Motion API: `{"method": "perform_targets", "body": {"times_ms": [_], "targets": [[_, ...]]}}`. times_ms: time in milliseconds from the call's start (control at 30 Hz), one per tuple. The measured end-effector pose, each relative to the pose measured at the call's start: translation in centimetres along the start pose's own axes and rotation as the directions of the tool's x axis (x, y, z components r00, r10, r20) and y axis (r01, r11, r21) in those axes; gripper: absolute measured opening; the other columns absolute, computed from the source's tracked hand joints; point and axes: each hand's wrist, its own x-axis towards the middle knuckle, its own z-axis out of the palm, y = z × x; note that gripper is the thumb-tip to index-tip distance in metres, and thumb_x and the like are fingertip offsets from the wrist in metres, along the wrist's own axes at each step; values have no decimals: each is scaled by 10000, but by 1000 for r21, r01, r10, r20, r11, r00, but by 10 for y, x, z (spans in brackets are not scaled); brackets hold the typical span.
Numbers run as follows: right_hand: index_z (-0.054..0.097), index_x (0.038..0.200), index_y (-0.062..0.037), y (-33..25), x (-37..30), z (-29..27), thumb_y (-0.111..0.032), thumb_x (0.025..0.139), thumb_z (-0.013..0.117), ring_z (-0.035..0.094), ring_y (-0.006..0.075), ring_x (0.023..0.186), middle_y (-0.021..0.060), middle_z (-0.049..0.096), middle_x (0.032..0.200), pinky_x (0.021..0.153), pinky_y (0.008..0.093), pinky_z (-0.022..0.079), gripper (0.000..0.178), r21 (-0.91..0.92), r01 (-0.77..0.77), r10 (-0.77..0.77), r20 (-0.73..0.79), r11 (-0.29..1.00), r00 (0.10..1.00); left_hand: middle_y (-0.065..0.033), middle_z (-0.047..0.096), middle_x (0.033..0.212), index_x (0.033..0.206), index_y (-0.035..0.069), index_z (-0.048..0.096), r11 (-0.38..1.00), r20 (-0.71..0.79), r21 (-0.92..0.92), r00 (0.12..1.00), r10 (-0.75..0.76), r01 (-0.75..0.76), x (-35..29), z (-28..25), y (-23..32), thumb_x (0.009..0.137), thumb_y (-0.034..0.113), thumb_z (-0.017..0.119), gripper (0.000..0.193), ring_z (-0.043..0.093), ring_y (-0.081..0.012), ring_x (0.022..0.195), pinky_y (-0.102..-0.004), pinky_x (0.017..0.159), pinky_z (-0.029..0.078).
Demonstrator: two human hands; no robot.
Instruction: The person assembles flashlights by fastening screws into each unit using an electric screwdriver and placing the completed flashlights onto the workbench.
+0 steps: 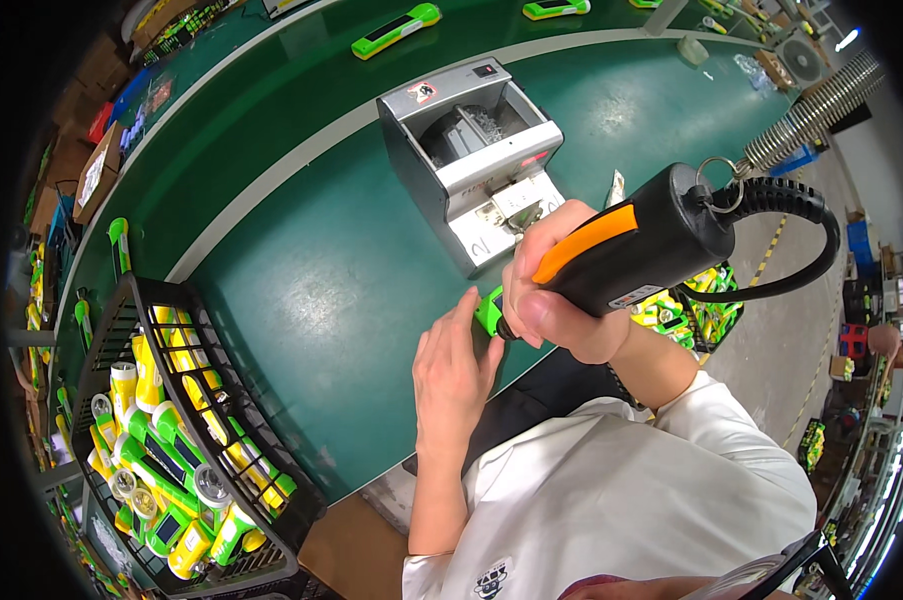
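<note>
My right hand [561, 310] is wrapped round an electric screwdriver [661, 245], black with an orange lever, which slants down to the left. Its tip end meets a small green plastic body [488, 310], coloured like the flashlights around and mostly hidden by my fingers. Thumb and fingers of my left hand [448, 375] close on that green body at the table's near side. Just beyond my hands stands a grey screw feeder [516, 150] with loose screws in its open top.
A coil spring [816, 110] and black cable [831, 240] lead off the screwdriver. At left, a black basket [111, 325] holds many green and yellow flashlights. More flashlights [396, 32] lie on the green strip along the far side. Another filled basket [716, 305] stands at right.
</note>
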Motion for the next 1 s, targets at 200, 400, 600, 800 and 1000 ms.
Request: {"method": "perform_targets", "body": {"times_ms": [200,400,600,800,1000], "targets": [[411,1129,-46,11,-1,0,-1,951,596,516,132,524,50,514,692,502,301,448,260,16,9,-9,7,1000,1000,-163,686,1176,1386,14,532,1000,-21,-10,1000,9,-9,2,0,-3,771,32,826,681,674,-318,1024,-413,859,520],[524,1088,-29,4,-11,1,-28,891,689,576,113,665,51,591,818,605,298,489,257,7,-6,7,-111,1000,994,-171,686,1166,1377,11,541,995,-15,-65,997,70,-71,11,2,6,779,48,822,662,673,-330,1024,-421,874,523],[628,1115,-6,37,-32,6,-181,819,793,649,190,893,105,677,978,793,335,514,382,-450,97,-25,163,888,986,-244,667,1144,1129,-40,635,999,-33,16,999,36,-35,-19,9,-18,706,14,816,463,618,-469,1088,-531,917,490],[633,1033,27,30,-16,13,-182,779,807,568,255,610,86,637,797,583,355,414,372,-223,179,-169,66,958,983,-254,667,1119,1125,-67,641,995,-11,-97,1000,-9,8,-8,8,-3,800,21,785,366,627,-483,1039,-527,871,494],[627,1034,13,21,-13,8,-145,804,795,595,252,635,100,632,768,610,343,461,326,-225,106,-105,19,968,994,-263,686,1124,1207,-63,625,999,-10,-41,999,33,-33,2,6,13,805,14,782,439,655,-475,1056,-503,893,514]]}}
